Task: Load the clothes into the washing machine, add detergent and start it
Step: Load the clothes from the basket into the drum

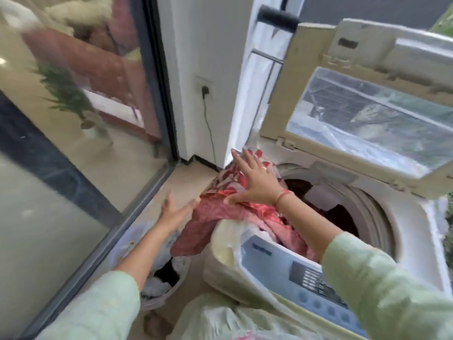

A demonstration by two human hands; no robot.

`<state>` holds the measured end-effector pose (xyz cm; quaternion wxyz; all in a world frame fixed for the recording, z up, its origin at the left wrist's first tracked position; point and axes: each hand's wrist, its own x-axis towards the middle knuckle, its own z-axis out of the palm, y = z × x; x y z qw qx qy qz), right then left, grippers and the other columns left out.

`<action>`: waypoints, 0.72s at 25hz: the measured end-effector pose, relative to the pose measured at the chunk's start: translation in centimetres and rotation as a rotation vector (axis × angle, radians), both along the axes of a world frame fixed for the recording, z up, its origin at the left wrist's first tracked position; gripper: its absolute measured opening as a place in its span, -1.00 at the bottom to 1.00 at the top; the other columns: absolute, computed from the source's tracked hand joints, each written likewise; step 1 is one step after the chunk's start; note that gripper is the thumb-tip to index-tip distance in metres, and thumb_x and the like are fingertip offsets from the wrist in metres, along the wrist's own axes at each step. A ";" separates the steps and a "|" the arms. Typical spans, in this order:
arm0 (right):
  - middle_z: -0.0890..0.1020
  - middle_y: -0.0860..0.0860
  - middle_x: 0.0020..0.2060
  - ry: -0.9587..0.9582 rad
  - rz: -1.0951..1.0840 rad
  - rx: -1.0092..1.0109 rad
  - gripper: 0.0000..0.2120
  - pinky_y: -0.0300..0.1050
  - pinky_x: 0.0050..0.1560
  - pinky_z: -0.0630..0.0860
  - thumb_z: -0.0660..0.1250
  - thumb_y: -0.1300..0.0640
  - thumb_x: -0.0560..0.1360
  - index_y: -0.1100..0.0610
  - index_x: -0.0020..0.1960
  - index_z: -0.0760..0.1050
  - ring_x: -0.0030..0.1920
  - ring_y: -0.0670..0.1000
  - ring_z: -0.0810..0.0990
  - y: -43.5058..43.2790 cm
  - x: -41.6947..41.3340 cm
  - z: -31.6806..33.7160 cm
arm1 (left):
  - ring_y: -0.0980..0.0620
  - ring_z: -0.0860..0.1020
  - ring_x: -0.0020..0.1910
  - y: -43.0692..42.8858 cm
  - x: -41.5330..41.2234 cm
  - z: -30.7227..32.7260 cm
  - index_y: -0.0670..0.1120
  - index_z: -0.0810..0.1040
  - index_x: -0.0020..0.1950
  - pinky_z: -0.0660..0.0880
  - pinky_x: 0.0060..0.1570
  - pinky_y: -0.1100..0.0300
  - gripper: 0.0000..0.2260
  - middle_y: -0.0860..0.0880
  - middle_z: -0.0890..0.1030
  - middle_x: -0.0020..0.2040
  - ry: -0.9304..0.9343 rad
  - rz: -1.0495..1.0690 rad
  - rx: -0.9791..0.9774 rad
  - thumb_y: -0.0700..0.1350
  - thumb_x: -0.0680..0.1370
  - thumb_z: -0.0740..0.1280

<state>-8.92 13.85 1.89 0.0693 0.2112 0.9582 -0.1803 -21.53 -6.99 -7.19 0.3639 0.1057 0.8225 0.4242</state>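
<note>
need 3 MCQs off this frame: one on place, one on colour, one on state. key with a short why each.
1. Where does the red-and-pink patterned cloth lie?
A. Flat on the floor
B. Draped over the rim of the white top-load washing machine, partly hanging outside
C. Folded on a shelf

2. What colour are the person's sleeves?
A. Pale green
B. Navy
C. Black

3. How does the machine's beige-framed lid stand?
A. Shut
B. Raised open
C. Taken off and lying on the floor

Key:
1 B: the cloth runs from the drum over the left rim, with the flat right hand on it.
2 A: both forearms wear pale green fabric.
3 B: the lid stands up behind the exposed drum.
</note>
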 end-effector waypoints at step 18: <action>0.60 0.10 -0.35 0.595 -0.187 0.420 -0.84 -0.08 -0.28 0.39 0.18 0.18 0.49 0.19 -0.06 0.52 -0.36 0.14 0.59 6.1 18.1 6.8 | 0.04 0.48 0.02 12.4 11.3 9.6 0.03 0.40 0.01 0.15 0.39 -0.15 -0.79 0.10 0.53 -0.05 0.680 -0.432 0.109 -0.20 0.42 0.21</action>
